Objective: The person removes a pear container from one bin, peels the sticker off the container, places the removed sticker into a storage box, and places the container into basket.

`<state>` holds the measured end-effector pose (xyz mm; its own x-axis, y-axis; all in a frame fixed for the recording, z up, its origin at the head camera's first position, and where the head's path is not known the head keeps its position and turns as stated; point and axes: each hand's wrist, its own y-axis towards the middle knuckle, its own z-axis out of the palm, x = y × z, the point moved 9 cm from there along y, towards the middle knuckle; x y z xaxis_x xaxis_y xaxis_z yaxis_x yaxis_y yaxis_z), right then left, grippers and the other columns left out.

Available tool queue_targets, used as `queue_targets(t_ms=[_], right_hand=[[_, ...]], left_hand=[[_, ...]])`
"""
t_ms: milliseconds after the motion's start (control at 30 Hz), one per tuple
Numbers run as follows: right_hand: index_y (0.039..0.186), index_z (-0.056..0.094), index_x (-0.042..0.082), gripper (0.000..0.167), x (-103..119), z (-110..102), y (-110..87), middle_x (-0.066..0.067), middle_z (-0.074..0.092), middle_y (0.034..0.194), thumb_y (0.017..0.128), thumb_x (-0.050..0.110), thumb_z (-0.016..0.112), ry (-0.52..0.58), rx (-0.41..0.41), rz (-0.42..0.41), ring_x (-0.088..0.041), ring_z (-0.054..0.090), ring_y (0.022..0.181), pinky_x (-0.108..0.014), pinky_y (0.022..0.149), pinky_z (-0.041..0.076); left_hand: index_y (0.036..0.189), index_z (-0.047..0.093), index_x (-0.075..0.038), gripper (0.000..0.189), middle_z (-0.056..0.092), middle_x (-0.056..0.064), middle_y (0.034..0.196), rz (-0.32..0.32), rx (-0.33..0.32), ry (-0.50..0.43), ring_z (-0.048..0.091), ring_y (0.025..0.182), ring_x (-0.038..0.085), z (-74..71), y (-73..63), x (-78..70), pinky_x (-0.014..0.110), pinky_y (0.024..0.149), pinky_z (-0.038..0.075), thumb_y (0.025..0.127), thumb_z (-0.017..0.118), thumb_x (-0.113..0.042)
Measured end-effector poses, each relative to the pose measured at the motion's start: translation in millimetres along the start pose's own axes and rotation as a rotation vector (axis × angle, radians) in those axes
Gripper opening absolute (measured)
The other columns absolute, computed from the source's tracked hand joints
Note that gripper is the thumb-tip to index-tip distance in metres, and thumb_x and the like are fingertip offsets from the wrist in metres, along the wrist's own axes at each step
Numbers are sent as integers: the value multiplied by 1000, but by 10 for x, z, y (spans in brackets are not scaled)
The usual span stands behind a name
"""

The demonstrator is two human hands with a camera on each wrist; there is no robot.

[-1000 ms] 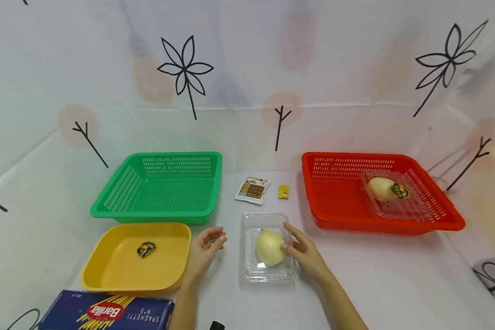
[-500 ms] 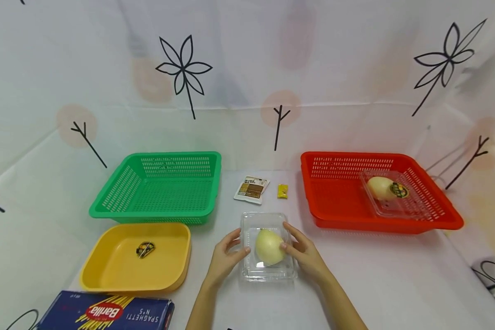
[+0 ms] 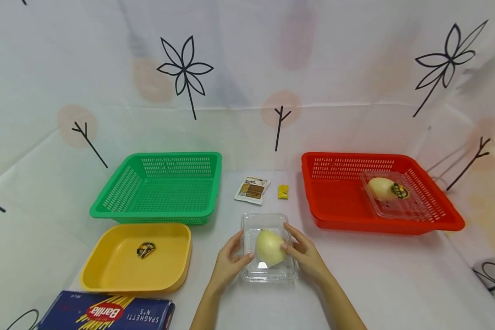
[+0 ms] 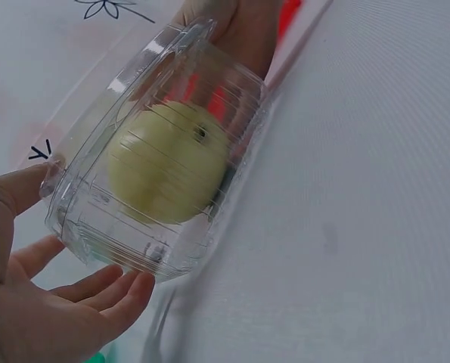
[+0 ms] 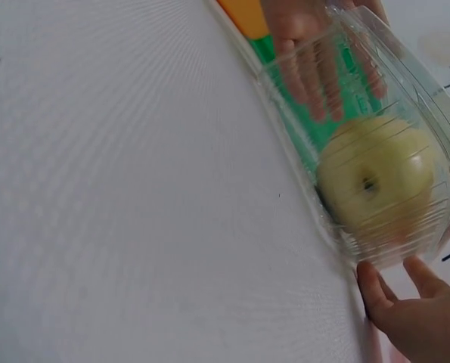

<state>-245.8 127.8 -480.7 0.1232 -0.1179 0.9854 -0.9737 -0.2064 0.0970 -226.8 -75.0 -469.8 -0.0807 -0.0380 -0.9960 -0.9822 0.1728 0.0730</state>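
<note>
A clear plastic clamshell box stands at the middle of the table. Inside it lies a round, pale yellow-green fruit; the wrist views show a small dark pit on its skin. My left hand grips the box's left side, thumb at the rim and fingers along the ribbed wall. From the opposite side my right hand holds the box the same way, its fingertips against the wall in the right wrist view.
A green basket and a yellow tray with a small black-and-yellow piece are left. A blue spaghetti box lies in front. Sachets and a yellow packet lie behind; a red basket holding another boxed fruit is right.
My left hand has moved right from beside the yellow tray to the clear box and now holds its left side. The right hand and the box have stayed in place.
</note>
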Motion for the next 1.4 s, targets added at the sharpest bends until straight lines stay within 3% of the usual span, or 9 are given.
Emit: queue_targets(t_ms=[300,467,633,800,1000,1267,1400], right_hand=[[143,37,3,56,9,-9,-115,-26,36,144,91,7,57,-1,-35,-8,-48,47,120,-53,97,41],[142,38,1,57,11,-4,-214,-29,40,140,90,7,60,-7,-18,18,-45,51,116,-36,92,49],[141,37,-3,61,48,13,-302,-30,39,140,87,6,63,4,28,38,-40,57,109,-19,85,47],[139,41,-4,61,92,6,-372,-29,49,127,85,6,67,-35,18,41,-25,61,95,-20,79,50],[135,44,-7,58,133,-2,-410,-15,49,98,82,1,68,-18,-4,33,-10,59,75,-20,64,50],[134,41,-13,60,185,43,-417,-11,47,96,80,-3,67,90,20,26,-5,55,69,-17,60,47],[132,39,-16,59,244,85,-411,-11,47,95,81,-6,66,112,35,-16,-4,54,68,-16,60,46]], left_hand=[[138,41,3,65,42,29,137,-3,-22,5,42,125,44,-30,-94,39,46,96,45,83,70,-13],[136,43,4,61,45,29,134,13,-35,12,45,122,42,-48,-131,23,38,93,48,84,70,-12],[132,47,6,56,51,27,128,10,-48,17,52,114,39,-77,-184,0,27,86,50,83,70,-10],[129,51,7,54,55,24,113,-8,-52,28,54,100,26,-90,-230,-22,22,79,51,81,72,-8],[126,53,8,54,58,19,106,-16,-67,41,54,89,15,-90,-264,-58,19,73,50,78,74,-7],[122,56,10,52,59,21,105,-19,-112,1,54,82,10,-116,-301,-73,18,67,50,75,75,-1],[121,56,12,51,58,23,106,-14,-125,-23,54,80,9,-141,-310,-103,17,65,50,73,74,2]])
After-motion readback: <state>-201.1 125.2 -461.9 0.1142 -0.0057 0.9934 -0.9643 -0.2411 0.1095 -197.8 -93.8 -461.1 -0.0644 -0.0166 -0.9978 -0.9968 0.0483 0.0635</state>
